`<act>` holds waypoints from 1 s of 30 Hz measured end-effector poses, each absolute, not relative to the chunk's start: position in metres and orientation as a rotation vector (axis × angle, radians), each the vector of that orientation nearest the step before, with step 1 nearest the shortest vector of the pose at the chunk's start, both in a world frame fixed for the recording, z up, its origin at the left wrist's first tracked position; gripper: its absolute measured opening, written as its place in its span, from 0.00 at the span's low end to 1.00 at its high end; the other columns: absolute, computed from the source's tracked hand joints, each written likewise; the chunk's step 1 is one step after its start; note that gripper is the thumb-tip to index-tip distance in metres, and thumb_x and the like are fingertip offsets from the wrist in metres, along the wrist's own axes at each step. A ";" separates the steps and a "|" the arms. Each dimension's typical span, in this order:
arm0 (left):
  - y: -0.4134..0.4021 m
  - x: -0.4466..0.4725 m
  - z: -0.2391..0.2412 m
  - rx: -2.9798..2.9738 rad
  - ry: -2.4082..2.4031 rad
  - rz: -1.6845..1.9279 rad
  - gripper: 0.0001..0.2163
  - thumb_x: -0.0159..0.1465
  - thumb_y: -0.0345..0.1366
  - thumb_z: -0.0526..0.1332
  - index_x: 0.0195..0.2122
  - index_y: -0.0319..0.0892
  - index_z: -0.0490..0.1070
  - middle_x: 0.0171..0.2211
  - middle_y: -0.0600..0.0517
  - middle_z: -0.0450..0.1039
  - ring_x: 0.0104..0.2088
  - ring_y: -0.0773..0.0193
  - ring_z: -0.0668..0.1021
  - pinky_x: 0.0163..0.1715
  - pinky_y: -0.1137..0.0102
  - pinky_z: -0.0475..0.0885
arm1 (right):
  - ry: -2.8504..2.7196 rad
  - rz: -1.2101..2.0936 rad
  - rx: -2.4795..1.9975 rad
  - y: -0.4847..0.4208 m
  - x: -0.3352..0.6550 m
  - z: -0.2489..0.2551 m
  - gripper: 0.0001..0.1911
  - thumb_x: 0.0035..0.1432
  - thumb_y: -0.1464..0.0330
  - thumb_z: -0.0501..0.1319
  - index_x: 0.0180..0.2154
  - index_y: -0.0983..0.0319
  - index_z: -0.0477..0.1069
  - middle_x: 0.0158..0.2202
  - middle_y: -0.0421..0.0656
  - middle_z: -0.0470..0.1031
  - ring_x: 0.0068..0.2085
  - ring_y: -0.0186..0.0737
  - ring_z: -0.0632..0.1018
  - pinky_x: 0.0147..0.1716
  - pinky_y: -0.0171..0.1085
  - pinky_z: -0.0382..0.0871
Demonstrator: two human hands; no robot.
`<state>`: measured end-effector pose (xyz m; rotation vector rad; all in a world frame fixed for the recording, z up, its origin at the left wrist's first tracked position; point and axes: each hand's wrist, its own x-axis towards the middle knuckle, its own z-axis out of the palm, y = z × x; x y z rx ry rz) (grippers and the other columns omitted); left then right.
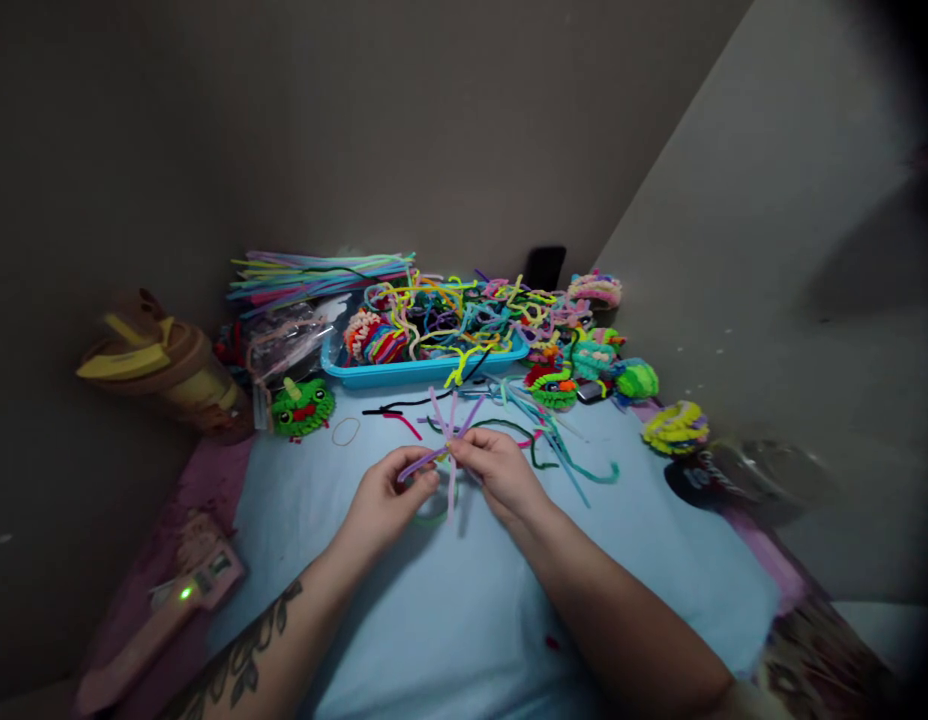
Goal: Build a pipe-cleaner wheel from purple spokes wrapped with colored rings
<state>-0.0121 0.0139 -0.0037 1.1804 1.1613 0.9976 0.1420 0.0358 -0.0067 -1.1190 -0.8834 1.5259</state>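
Observation:
My left hand (389, 495) and my right hand (494, 468) meet over a light blue cloth (464, 600), both pinching a small bundle of purple pipe cleaners (450, 432) where the stems cross. The stems fan out upward and one hangs down between my hands. A green pipe cleaner loop (434, 515) lies on the cloth under my left hand. Loose black, teal and green pipe cleaners (554, 440) lie just beyond my fingers.
A blue tray (426, 372) heaped with coloured pipe cleaners stands at the back, with a bundle of straight ones (314, 275) to its left. Finished fuzzy figures (303, 405) (674, 428) sit around. A yellow-brown cup (164, 365) stands left; a pink device (171, 610) lies near left.

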 end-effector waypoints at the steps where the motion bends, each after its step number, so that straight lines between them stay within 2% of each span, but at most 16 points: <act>1: 0.014 -0.012 -0.006 1.178 1.172 1.013 0.14 0.51 0.40 0.67 0.36 0.39 0.73 0.33 0.49 0.75 0.33 0.63 0.74 0.34 0.71 0.67 | -0.875 1.544 -1.114 0.035 0.141 -0.006 0.13 0.39 0.64 0.69 0.17 0.64 0.69 0.16 0.34 0.66 0.21 0.27 0.61 0.23 0.31 0.52; 4: 0.014 -0.012 -0.010 1.170 1.195 1.031 0.12 0.51 0.40 0.66 0.34 0.39 0.74 0.31 0.50 0.75 0.31 0.64 0.74 0.34 0.71 0.66 | -0.865 1.585 -1.103 0.034 0.137 -0.005 0.13 0.38 0.64 0.69 0.17 0.64 0.69 0.17 0.35 0.66 0.21 0.27 0.61 0.23 0.31 0.52; 8: 0.010 -0.009 -0.012 1.092 1.194 1.001 0.11 0.53 0.42 0.66 0.29 0.37 0.74 0.23 0.54 0.70 0.25 0.69 0.69 0.27 0.74 0.62 | -0.919 1.515 -1.120 0.031 0.132 -0.009 0.13 0.40 0.63 0.68 0.18 0.63 0.67 0.17 0.35 0.66 0.21 0.29 0.63 0.24 0.32 0.55; 10: 0.008 -0.006 -0.011 0.982 1.139 1.010 0.12 0.53 0.43 0.66 0.29 0.37 0.73 0.21 0.55 0.67 0.23 0.71 0.66 0.24 0.75 0.59 | -1.029 1.360 -1.180 0.029 0.130 -0.010 0.12 0.44 0.63 0.66 0.18 0.62 0.67 0.17 0.35 0.65 0.22 0.30 0.63 0.24 0.32 0.56; 15: 0.007 -0.002 -0.008 0.717 1.008 0.954 0.15 0.50 0.43 0.68 0.22 0.38 0.67 0.16 0.59 0.60 0.18 0.75 0.57 0.18 0.76 0.49 | -1.401 0.676 -1.285 0.023 0.127 -0.005 0.11 0.48 0.70 0.63 0.18 0.61 0.66 0.20 0.37 0.67 0.26 0.34 0.68 0.29 0.34 0.60; 18: 0.007 -0.003 -0.007 0.698 0.995 0.965 0.15 0.49 0.43 0.68 0.21 0.38 0.65 0.16 0.59 0.59 0.17 0.75 0.57 0.17 0.76 0.48 | -1.459 0.530 -1.258 0.021 0.125 -0.003 0.10 0.49 0.72 0.62 0.18 0.61 0.66 0.21 0.37 0.68 0.27 0.35 0.70 0.30 0.35 0.62; 23: 0.006 -0.003 -0.005 0.760 1.027 0.980 0.15 0.51 0.44 0.67 0.23 0.37 0.68 0.16 0.58 0.61 0.17 0.76 0.58 0.17 0.77 0.49 | -1.383 0.721 -1.283 0.027 0.127 -0.008 0.11 0.48 0.70 0.63 0.18 0.61 0.66 0.19 0.36 0.65 0.26 0.34 0.67 0.29 0.34 0.60; 25: 0.006 -0.002 -0.003 0.783 1.025 0.993 0.14 0.50 0.43 0.68 0.29 0.36 0.71 0.20 0.55 0.66 0.19 0.75 0.63 0.19 0.77 0.54 | -1.263 0.893 -1.256 0.032 0.132 -0.011 0.10 0.49 0.68 0.63 0.19 0.61 0.67 0.19 0.35 0.64 0.24 0.33 0.65 0.27 0.34 0.59; 28: 0.006 -0.002 -0.003 0.801 0.983 1.013 0.20 0.46 0.39 0.71 0.40 0.38 0.71 0.30 0.51 0.73 0.25 0.71 0.71 0.25 0.76 0.63 | -0.982 1.156 -1.116 0.039 0.140 -0.011 0.12 0.47 0.64 0.65 0.19 0.62 0.67 0.18 0.35 0.65 0.23 0.31 0.65 0.26 0.33 0.58; 30: 0.007 -0.003 -0.004 0.852 1.002 1.046 0.20 0.46 0.37 0.71 0.39 0.39 0.72 0.32 0.50 0.74 0.29 0.68 0.73 0.29 0.74 0.66 | -0.816 1.353 -1.030 0.041 0.143 -0.009 0.14 0.44 0.62 0.67 0.18 0.62 0.66 0.16 0.35 0.65 0.21 0.30 0.64 0.24 0.32 0.57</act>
